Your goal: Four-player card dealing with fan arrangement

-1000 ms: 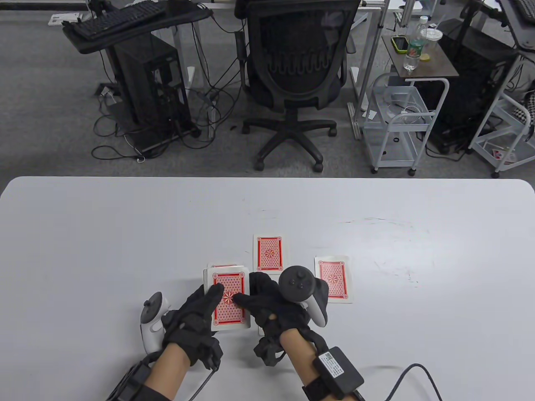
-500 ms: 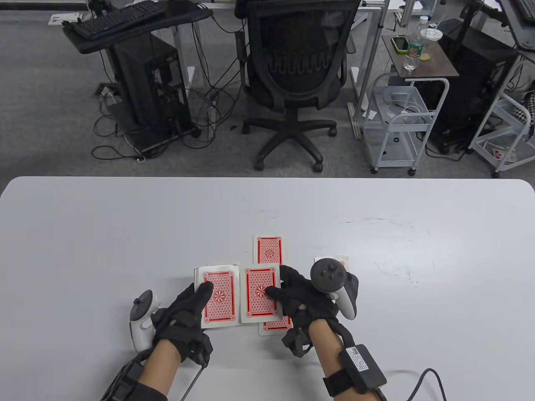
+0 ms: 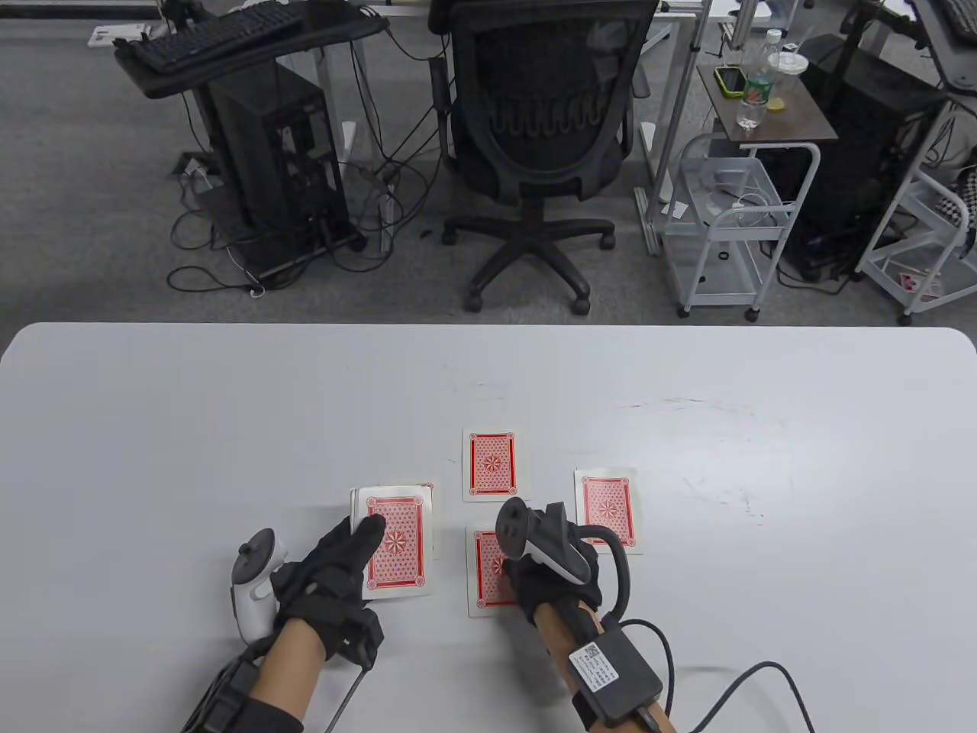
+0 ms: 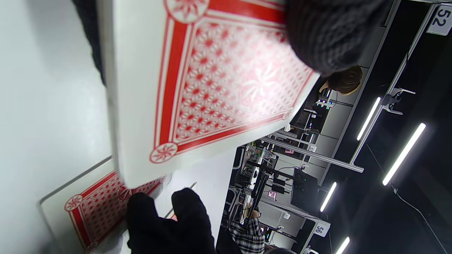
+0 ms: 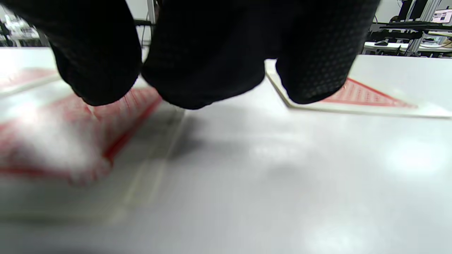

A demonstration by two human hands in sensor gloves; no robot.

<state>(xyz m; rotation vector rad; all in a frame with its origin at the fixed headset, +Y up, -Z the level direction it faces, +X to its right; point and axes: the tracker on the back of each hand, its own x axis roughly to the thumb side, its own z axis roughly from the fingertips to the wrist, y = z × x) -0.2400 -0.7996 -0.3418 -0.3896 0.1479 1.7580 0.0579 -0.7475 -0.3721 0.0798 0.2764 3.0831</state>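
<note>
Holding the deck (image 3: 397,546) of red-backed cards face down, your left hand (image 3: 330,592) grips it from below with the thumb lying across its top, lifted off the white table (image 3: 191,427). In the left wrist view the deck fills the frame, and a single card (image 4: 95,208) lies flat on the table under its far corner. Your right hand (image 3: 538,584) sits just right of the deck, fingers bent down onto a face-down card (image 3: 485,573) near the table's front edge. In the right wrist view, the gloved fingertips (image 5: 201,74) hang low over the blurred card (image 5: 63,134); you cannot tell whether they pinch it or only press on it. Beyond that hand another card (image 3: 491,464) lies flat, and a further card (image 3: 607,510) lies just to its right; both are apart from your fingers.
</note>
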